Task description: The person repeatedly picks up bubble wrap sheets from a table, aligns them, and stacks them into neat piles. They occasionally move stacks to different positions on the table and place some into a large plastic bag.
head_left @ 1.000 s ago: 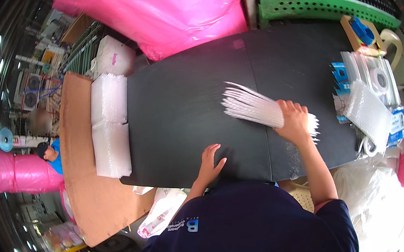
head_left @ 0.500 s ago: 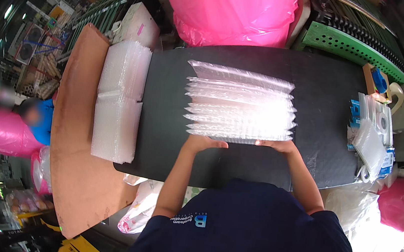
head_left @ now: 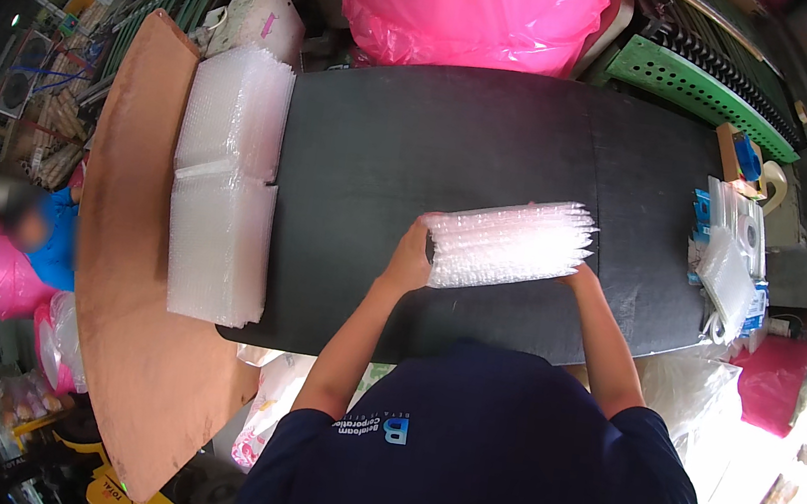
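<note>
I hold a thick stack of clear bubble-wrap sheets (head_left: 510,243) gathered on edge over the black table (head_left: 418,133). My left hand (head_left: 410,258) presses against the stack's left end. My right hand (head_left: 580,272) grips its right end from below, mostly hidden behind the sheets. Both forearms rise from my dark blue shirt at the lower edge.
Two flat piles of bubble-wrap sheets (head_left: 226,180) lie at the table's left end beside a brown board (head_left: 116,297). Small blue-and-white packets in clear bags (head_left: 730,257) sit at the right end. Pink film rolls (head_left: 474,4), a green crate (head_left: 696,81) and a person in blue (head_left: 28,231) surround the table.
The sheets, spread flat in a fan half a second ago, are now pushed together into one compact stack between both hands and moved toward the table's right.
</note>
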### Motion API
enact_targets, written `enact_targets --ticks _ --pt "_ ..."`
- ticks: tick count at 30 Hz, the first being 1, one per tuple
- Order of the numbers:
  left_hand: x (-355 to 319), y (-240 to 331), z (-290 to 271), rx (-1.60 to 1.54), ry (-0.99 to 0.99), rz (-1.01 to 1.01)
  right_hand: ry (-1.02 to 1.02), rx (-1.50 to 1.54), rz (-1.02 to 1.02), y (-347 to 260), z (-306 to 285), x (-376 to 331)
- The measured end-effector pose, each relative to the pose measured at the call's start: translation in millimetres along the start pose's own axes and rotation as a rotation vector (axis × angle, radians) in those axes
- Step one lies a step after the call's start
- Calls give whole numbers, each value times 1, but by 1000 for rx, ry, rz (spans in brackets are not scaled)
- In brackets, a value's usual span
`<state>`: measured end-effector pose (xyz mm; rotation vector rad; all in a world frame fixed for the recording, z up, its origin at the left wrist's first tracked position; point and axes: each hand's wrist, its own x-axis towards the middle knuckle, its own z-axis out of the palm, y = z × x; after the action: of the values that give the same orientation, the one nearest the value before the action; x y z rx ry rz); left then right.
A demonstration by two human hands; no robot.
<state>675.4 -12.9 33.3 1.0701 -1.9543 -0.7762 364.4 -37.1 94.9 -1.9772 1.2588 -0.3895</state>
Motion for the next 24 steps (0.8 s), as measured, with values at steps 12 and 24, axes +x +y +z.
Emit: enact_targets --ticks 12,24 --pt "31 59 -15 -393 82 -122 179 -775 -152 -196 -36 5" --pt "54 125 -82 233 38 -134 337 -385 -225 -201 -69 20"
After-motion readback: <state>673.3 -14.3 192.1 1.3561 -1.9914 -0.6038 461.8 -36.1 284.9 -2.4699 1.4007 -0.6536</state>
